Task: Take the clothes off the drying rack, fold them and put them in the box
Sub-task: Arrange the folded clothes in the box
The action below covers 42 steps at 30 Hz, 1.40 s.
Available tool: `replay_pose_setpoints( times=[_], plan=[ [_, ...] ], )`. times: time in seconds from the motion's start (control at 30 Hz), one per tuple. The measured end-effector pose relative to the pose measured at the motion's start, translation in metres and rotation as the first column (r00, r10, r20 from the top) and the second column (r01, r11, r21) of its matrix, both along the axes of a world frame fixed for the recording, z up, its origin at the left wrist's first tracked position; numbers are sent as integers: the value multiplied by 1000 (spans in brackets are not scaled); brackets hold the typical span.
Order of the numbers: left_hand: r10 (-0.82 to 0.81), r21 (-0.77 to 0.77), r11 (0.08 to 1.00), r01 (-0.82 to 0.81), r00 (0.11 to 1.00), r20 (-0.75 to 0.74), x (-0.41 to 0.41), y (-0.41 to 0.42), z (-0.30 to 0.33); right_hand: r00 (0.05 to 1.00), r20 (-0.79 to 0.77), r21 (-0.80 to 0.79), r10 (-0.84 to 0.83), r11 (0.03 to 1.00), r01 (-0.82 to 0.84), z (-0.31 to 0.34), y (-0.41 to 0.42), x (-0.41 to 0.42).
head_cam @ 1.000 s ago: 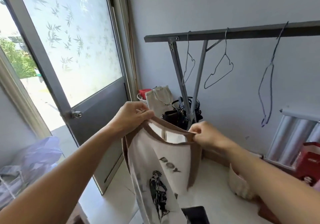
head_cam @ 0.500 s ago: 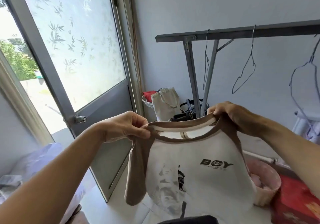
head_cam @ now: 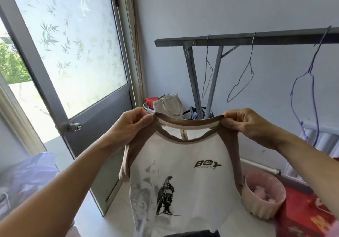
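A white T-shirt (head_cam: 185, 178) with brown sleeves, a brown collar and a black "BOY" print hangs spread out in front of me. My left hand (head_cam: 128, 126) pinches its left shoulder by the collar. My right hand (head_cam: 249, 124) pinches the right shoulder. The shirt faces me, front side out, and hangs straight down. Behind it stands the grey metal drying rack (head_cam: 238, 38), with three bare wire hangers (head_cam: 242, 77) on its bar. A dark edge (head_cam: 192, 234) shows at the bottom under the shirt; I cannot tell what it is.
A grey door (head_cam: 95, 119) with frosted glass stands open on the left. A beige bag (head_cam: 167, 104) and dark baskets sit by the rack's leg. A pink round basket (head_cam: 264, 200) and something red (head_cam: 308, 211) lie on the floor at right. A pale plastic bag (head_cam: 25, 174) is at left.
The shirt went from a bunched, sideways hang to a full spread facing me. My hands moved apart to its two shoulders and rose slightly.
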State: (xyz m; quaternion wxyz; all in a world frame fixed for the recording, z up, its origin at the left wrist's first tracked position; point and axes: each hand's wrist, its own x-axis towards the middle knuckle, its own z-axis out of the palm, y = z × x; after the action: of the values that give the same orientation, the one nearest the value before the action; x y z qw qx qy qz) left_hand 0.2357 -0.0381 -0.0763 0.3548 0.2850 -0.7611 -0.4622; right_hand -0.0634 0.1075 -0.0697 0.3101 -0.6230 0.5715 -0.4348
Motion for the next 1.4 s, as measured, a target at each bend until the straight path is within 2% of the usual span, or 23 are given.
replay_pose_setpoints(
  times=[0.17, 0.37, 0.43, 0.57, 0.63, 0.7, 0.77, 0.87, 1.0, 1.13, 1.4],
  plan=[
    [-116, 41, 993, 113, 989, 90, 12, 2, 5, 999, -1, -147, -44, 988, 43, -7, 1, 0],
    [57, 92, 995, -50, 995, -84, 1, 15, 3, 988, 109, -225, -109, 966, 131, -6, -1, 8],
    [142, 96, 986, -136, 988, -64, -3, 14, 1, 977, 120, -191, -177, 962, 197, -10, -8, 9],
    [327, 86, 941, -327, 945, 15, -18, 8, -13, 902, -63, -71, -427, 904, 422, -26, -29, 3],
    [368, 78, 926, -369, 929, 21, -25, 6, -22, 857, -121, -78, -501, 865, 495, -31, -33, 2],
    [396, 3, 918, -397, 917, 52, -33, 9, -27, 822, -192, -118, -537, 844, 523, -34, -32, 6],
    [398, -47, 917, -396, 916, 43, -42, 14, -27, 813, -212, -175, -542, 840, 514, -36, -32, 13],
    [355, -17, 935, -355, 935, -15, -59, 29, -22, 878, -16, -222, -478, 858, 463, -38, -34, 25],
    [280, 24, 960, -279, 960, -23, -80, 47, -22, 891, 154, -169, -428, 877, 450, -37, -36, 46],
    [249, 83, 966, -246, 968, -33, -94, 55, -23, 906, 168, -125, -389, 903, 411, -37, -38, 62],
    [322, 145, 940, -308, 942, -92, -102, 62, -24, 912, 156, -211, -380, 889, 407, -35, -32, 72]
  ],
)
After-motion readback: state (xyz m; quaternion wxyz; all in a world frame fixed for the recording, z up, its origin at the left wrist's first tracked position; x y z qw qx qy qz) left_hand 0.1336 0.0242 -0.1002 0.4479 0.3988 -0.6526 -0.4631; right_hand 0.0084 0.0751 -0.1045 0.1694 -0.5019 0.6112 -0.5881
